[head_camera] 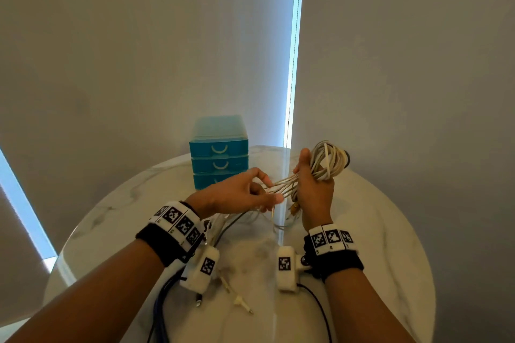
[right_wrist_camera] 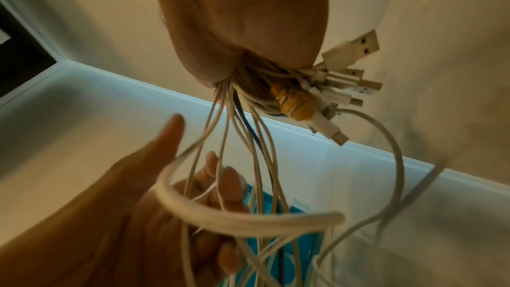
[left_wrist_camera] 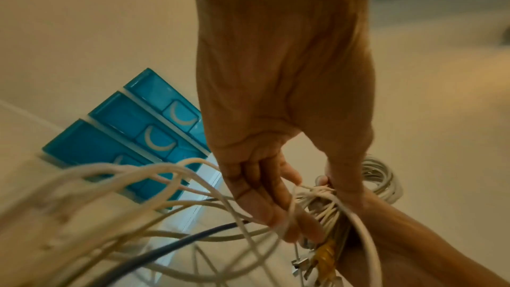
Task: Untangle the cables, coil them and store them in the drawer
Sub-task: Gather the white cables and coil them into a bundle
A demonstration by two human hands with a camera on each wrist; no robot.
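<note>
R hand raised, fist closed, L hand alongside, fingers loosely extended

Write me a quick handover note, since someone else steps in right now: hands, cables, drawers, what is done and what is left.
Right hand grips the bundle of white cables, coiled loops above the fist, plugs bunched below.
Left hand has its fingers threaded among the loose strands.
A dark blue cable and loose connectors lie on the marble table.
Blue drawer unit stands at the back, visible drawers closed.
Done: part coiled. Left: untangle, finish coiling, store.
</note>
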